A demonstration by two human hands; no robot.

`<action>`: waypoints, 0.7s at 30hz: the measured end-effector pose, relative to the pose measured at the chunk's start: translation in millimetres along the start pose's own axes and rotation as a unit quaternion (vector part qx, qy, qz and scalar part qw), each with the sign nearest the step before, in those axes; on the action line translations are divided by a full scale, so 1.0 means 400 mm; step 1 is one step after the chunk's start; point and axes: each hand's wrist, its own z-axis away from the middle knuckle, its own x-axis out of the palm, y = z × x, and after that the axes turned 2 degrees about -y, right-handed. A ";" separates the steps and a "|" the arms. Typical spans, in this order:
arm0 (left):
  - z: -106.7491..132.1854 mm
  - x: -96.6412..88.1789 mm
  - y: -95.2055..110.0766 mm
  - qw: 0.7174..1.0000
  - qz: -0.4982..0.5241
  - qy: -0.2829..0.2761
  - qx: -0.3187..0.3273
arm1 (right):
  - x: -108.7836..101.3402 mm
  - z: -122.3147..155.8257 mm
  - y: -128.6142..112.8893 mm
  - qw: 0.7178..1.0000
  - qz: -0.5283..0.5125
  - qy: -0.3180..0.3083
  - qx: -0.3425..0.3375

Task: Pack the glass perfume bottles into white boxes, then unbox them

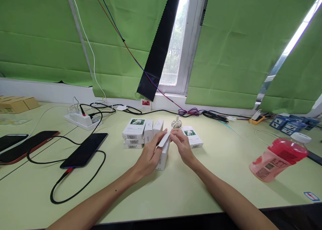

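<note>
My left hand (150, 155) grips a small white box (163, 156) that stands on the table in front of me, its fingers wrapped round the box's side. My right hand (181, 145) pinches the box's open top flap (164, 139). Just behind the hands stands a small clear glass bottle (176, 123). Left of it is a stack of white boxes (134, 133) with flower pictures and barcodes, and two upright white boxes (152, 128). Another flat white box (192, 137) lies right of my right hand.
A black phone (85, 150) on a charging cable lies at the left, with two more phones (23, 145) further left and a white power strip (78, 118) behind. A pink bottle (278, 160) lies on its side at right. Cables (213, 115) run along the window wall.
</note>
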 end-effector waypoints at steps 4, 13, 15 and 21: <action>0.000 0.002 -0.003 1.000 0.022 0.012 -0.001 | -0.002 0.000 0.004 1.000 -0.025 -0.011 0.007; -0.008 0.008 -0.002 0.995 0.075 0.069 0.002 | -0.012 0.004 0.019 0.996 -0.072 -0.039 0.039; -0.010 0.008 0.001 0.994 0.074 0.078 0.008 | -0.011 0.002 0.014 0.996 -0.063 -0.037 0.047; -0.007 0.005 -0.004 0.996 0.044 0.078 0.029 | -0.004 -0.003 -0.003 0.995 -0.065 -0.024 0.065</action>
